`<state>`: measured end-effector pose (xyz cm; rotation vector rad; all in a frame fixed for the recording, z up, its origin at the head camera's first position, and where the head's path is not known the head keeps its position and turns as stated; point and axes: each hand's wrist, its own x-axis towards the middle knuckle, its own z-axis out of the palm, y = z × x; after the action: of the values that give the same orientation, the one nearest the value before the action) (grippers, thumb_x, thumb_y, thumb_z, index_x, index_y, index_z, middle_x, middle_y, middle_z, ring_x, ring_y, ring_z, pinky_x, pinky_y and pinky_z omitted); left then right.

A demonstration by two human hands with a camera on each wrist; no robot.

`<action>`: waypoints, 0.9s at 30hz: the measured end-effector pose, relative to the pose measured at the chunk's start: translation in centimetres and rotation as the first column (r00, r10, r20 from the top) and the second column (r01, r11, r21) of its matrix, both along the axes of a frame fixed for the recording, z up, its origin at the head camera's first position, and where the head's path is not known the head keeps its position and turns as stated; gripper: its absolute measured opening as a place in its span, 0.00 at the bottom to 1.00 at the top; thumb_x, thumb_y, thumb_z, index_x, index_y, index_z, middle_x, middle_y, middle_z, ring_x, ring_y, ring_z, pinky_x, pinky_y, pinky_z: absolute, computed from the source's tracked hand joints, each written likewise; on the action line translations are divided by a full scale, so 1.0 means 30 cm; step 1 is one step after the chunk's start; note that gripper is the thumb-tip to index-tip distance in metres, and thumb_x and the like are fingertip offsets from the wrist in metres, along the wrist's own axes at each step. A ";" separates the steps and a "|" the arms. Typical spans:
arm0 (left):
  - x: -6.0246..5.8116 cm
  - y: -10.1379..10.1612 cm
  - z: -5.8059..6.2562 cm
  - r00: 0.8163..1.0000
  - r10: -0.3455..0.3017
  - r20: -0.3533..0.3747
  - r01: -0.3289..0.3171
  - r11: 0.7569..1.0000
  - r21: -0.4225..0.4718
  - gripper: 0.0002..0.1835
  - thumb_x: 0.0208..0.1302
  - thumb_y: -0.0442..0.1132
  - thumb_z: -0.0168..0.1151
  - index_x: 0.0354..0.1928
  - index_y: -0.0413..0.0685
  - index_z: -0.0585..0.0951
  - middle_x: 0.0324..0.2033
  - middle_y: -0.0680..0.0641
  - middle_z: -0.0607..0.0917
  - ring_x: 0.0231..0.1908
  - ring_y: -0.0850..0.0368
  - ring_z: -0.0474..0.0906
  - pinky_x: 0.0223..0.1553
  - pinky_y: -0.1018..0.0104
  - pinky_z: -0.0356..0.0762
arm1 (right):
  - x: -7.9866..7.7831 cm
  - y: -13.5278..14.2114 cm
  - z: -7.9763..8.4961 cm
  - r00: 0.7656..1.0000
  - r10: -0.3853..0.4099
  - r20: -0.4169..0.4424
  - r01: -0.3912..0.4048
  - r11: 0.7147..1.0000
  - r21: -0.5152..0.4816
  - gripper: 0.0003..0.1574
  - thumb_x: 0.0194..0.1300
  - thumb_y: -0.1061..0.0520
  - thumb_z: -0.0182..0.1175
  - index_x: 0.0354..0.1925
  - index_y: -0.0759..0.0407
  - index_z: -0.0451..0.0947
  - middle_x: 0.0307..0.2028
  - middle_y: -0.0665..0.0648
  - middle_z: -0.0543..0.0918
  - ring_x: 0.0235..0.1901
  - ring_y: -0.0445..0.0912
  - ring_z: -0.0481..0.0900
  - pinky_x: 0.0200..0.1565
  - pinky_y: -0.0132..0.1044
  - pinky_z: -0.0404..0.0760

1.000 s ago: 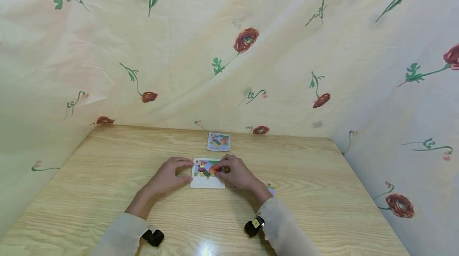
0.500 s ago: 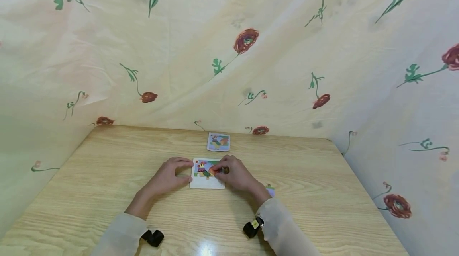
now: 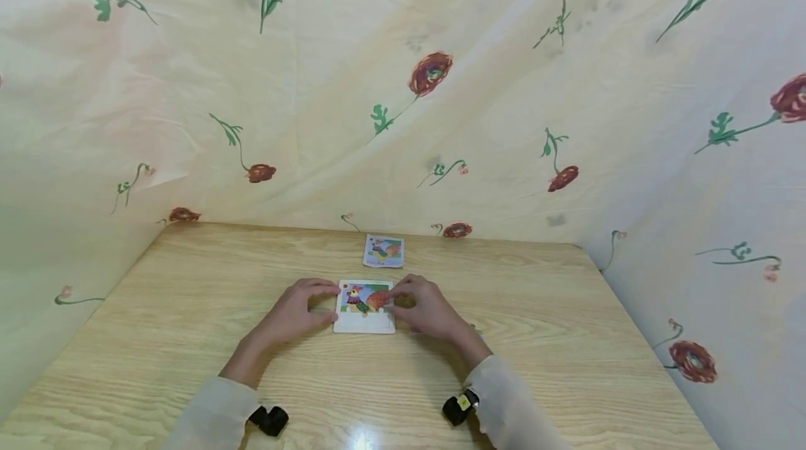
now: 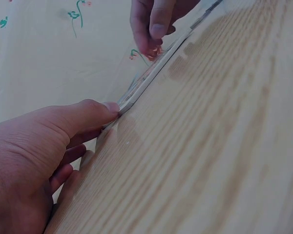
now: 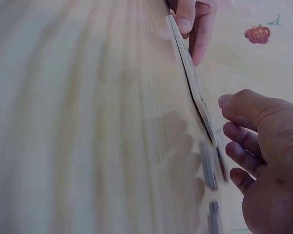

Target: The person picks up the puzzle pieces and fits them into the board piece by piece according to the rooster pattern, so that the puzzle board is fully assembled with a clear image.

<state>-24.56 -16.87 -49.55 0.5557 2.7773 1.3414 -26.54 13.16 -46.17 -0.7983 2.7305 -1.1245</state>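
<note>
A white-framed jigsaw puzzle board lies flat on the table, its upper part filled with a rooster picture and its lower strip plain white. My left hand holds the board's left edge between thumb and fingers; in the left wrist view, the thumb of the left hand lies on the rim. Beside the right edge hovers my right hand, thumb and fingertips apart. In the right wrist view nothing shows between the loosely bent fingers of the right hand. Loose puzzle pieces lie near it, partly hidden by the hand in the head view.
A picture card of the same rooster lies behind the board near the table's back edge. The wooden table meets a flowered cloth at the back and sides. Black wrist cameras sit below both hands.
My right hand has let go of the orange tail area of the picture and drawn back to the right, uncovering it. The left hand has stayed at the board's left edge.
</note>
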 end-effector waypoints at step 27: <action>-0.005 -0.003 -0.002 1.000 -0.007 0.011 0.007 1.000 0.013 0.26 0.64 0.46 0.73 0.64 0.55 0.83 0.68 0.48 0.78 0.73 0.40 0.66 0.72 0.35 0.65 | 0.090 0.204 -0.016 0.995 -0.096 -0.024 0.097 0.995 0.034 0.11 0.63 0.55 0.74 0.45 0.49 0.89 0.43 0.47 0.84 0.42 0.43 0.76 0.43 0.30 0.76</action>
<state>-24.71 -16.96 -49.61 0.5560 2.7573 1.3582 -23.83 19.27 -46.65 -0.6855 2.8267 -1.0870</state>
